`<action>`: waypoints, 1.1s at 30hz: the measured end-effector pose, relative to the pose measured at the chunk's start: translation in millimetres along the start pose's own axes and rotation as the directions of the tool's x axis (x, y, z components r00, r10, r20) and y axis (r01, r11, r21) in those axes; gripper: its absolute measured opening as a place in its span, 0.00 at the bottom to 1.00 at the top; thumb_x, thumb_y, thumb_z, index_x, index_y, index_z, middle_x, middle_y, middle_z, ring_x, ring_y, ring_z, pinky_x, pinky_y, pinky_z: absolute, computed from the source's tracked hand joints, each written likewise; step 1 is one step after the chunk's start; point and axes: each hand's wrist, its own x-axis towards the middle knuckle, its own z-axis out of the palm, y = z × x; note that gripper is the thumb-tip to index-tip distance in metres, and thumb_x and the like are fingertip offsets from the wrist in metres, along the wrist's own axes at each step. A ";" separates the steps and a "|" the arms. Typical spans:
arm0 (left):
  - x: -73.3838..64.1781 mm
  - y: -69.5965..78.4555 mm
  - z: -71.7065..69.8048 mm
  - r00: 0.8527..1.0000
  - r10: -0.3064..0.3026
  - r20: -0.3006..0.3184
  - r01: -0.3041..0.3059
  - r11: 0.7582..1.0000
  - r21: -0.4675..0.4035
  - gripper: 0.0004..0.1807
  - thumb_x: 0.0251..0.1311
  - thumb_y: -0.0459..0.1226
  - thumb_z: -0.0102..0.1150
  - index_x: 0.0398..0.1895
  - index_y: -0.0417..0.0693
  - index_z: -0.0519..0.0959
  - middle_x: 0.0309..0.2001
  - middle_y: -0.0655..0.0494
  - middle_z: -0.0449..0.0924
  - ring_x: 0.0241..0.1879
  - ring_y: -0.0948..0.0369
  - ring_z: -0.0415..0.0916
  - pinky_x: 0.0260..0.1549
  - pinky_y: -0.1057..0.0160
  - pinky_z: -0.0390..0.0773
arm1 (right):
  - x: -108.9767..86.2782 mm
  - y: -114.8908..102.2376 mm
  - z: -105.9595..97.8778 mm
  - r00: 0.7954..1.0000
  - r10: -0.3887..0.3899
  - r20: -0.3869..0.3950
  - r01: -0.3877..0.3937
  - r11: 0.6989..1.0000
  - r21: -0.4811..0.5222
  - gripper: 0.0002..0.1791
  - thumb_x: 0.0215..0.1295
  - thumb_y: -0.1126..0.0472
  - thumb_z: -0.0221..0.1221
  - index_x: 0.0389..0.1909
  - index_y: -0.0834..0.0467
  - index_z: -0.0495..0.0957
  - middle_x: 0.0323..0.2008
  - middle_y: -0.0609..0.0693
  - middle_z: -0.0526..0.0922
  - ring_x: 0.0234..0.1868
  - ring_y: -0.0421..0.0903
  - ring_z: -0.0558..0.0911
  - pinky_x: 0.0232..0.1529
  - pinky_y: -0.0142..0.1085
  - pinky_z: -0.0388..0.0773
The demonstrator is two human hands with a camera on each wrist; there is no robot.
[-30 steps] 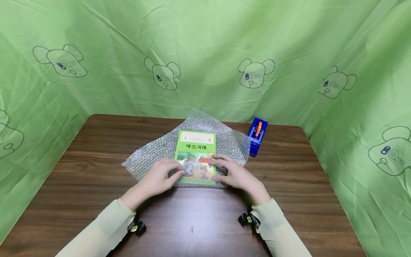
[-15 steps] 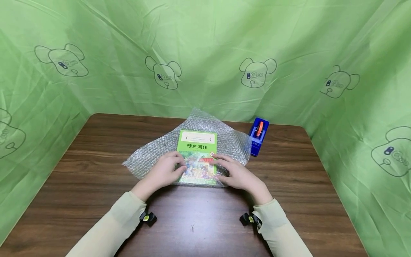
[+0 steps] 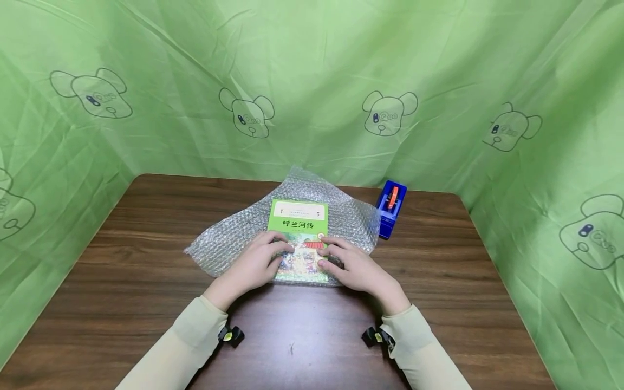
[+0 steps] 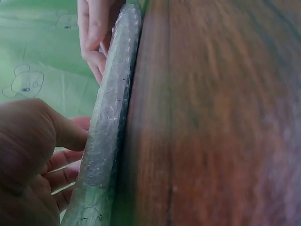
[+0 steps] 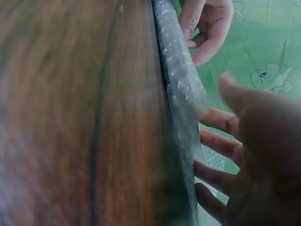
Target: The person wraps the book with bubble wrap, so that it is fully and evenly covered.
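A green book (image 3: 298, 212) with a picture cover lies on a spread sheet of bubble wrap (image 3: 226, 238). The sheet is folded up round the book's near edge, and a clear layer of it covers the lower cover. My left hand (image 3: 249, 265) rests on the wrapped book's left side, fingers relaxed over the picture. On its right side, the fingertips and thumb of my right hand (image 3: 361, 271) touch the layer. Both wrist views show the folded bubble-wrap edge (image 4: 107, 127) close along the table, with the right hand's fingers (image 5: 218, 176) spread beside it.
A blue tape dispenser (image 3: 388, 219) with an orange roll stands just right of the sheet's corner. The brown wooden table (image 3: 122, 281) is enclosed by green cloth (image 3: 312, 49) with printed bear heads. A black camera is strapped to each wrist.
My left hand has slid right, farther onto the book's cover, and its fingers now lie over the picture. The right hand stays at the right side with small finger shifts. Book and dispenser stay put.
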 end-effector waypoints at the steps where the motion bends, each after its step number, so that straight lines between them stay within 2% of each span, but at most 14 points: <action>1: -0.1 0.0 0.1 1.000 0.008 0.000 -0.008 1.000 0.008 0.17 0.68 0.26 0.68 0.56 0.49 0.90 0.60 0.49 0.83 0.64 0.47 0.78 0.70 0.42 0.76 | 0.0 -1.2 0.5 1.000 0.012 -0.002 -0.012 1.000 0.002 0.22 0.84 0.42 0.58 0.63 0.51 0.86 0.81 0.50 0.71 0.80 0.58 0.71 0.79 0.62 0.67; 5: -0.8 -1.2 -0.1 1.000 0.024 0.009 -0.024 1.000 0.018 0.16 0.69 0.28 0.66 0.56 0.48 0.91 0.62 0.48 0.83 0.64 0.47 0.78 0.70 0.41 0.75 | -0.1 -3.0 3.7 0.999 0.025 -0.026 -0.026 1.000 -0.007 0.22 0.79 0.39 0.63 0.60 0.50 0.86 0.80 0.50 0.72 0.79 0.57 0.72 0.78 0.62 0.67; 9: -2.1 -3.7 -3.9 0.999 0.027 0.034 -0.027 1.000 -0.002 0.17 0.69 0.35 0.70 0.59 0.50 0.90 0.65 0.45 0.82 0.66 0.45 0.76 0.69 0.40 0.76 | 0.7 -3.3 5.6 0.999 0.012 -0.051 -0.013 1.000 -0.016 0.24 0.73 0.40 0.70 0.60 0.51 0.85 0.77 0.53 0.75 0.77 0.58 0.73 0.78 0.61 0.68; 14: -3.6 -8.5 -9.2 0.996 0.052 0.068 -0.052 0.999 0.000 0.23 0.68 0.44 0.76 0.64 0.51 0.87 0.67 0.45 0.82 0.67 0.45 0.76 0.70 0.38 0.75 | 1.3 -5.0 5.5 0.998 0.011 -0.064 -0.012 1.000 -0.012 0.25 0.71 0.43 0.73 0.60 0.53 0.86 0.76 0.56 0.76 0.76 0.60 0.75 0.77 0.63 0.68; 17: -3.6 -11.3 -12.0 0.994 0.059 0.088 -0.058 0.998 -0.005 0.26 0.68 0.46 0.76 0.67 0.53 0.86 0.67 0.45 0.81 0.68 0.44 0.75 0.71 0.37 0.74 | 1.4 -5.8 5.6 0.997 0.000 -0.078 -0.001 1.000 -0.013 0.24 0.71 0.44 0.73 0.60 0.54 0.86 0.75 0.56 0.77 0.75 0.60 0.76 0.76 0.63 0.69; 24: -3.9 -11.5 -17.0 0.992 -0.018 0.127 0.020 1.000 -0.011 0.26 0.67 0.48 0.77 0.67 0.56 0.86 0.72 0.42 0.77 0.72 0.40 0.72 0.72 0.31 0.71 | 2.1 -6.8 5.2 0.995 -0.014 -0.095 0.013 1.000 -0.011 0.23 0.70 0.46 0.74 0.59 0.55 0.86 0.73 0.57 0.79 0.73 0.61 0.78 0.75 0.62 0.72; 33: -4.2 -13.7 -16.4 0.990 -0.039 0.138 0.046 0.998 -0.048 0.25 0.66 0.45 0.78 0.66 0.56 0.87 0.72 0.43 0.76 0.73 0.41 0.71 0.73 0.33 0.70 | 1.5 -4.4 6.0 0.995 -0.021 -0.099 0.022 1.000 0.011 0.22 0.71 0.48 0.74 0.58 0.56 0.86 0.70 0.59 0.81 0.72 0.62 0.78 0.74 0.63 0.73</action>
